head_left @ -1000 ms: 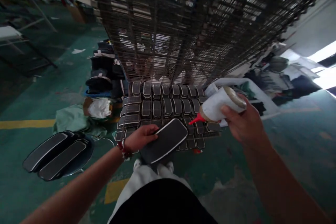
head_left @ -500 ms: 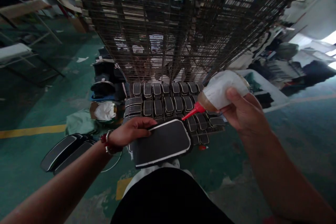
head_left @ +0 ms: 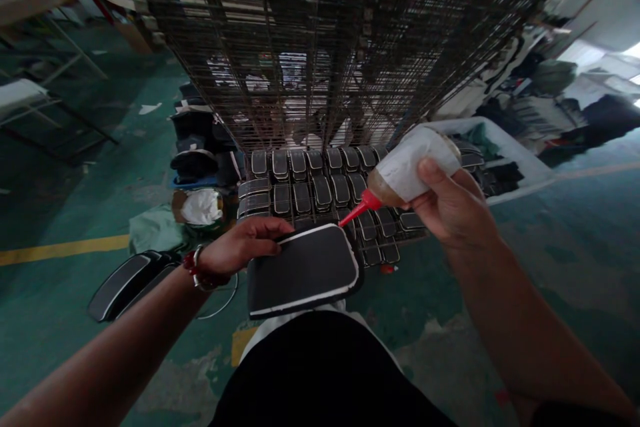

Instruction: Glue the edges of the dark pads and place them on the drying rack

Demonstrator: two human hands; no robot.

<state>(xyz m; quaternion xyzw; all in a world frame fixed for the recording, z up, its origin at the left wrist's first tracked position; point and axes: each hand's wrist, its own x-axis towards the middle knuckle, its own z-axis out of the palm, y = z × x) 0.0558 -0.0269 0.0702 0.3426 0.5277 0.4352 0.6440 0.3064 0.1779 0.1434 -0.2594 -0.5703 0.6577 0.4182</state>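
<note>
My left hand (head_left: 253,245) grips the upper left edge of a dark, flat panel with rounded corners (head_left: 305,267), thumb on its face. A white line runs along the panel's top, right and bottom borders. In my right hand (head_left: 450,197) is a glue bottle (head_left: 407,167) with a white wrap and a red nozzle, tilted down to the left. The red nozzle tip (head_left: 341,223) meets or nearly meets the white line near the panel's upper right corner. Fingers of my right hand behind the bottle are partly hidden.
Ahead stands a tall wire rack (head_left: 280,27); several rows of similar small panels (head_left: 303,197) lie on its low shelf. More dark panels (head_left: 123,283) rest on the floor at left, near a green cloth (head_left: 157,230). A white bin (head_left: 530,177) stands at right.
The nozzle has shifted slightly left along the white line around the upper right corner. The panel and both hands sit a little further left and higher in view.
</note>
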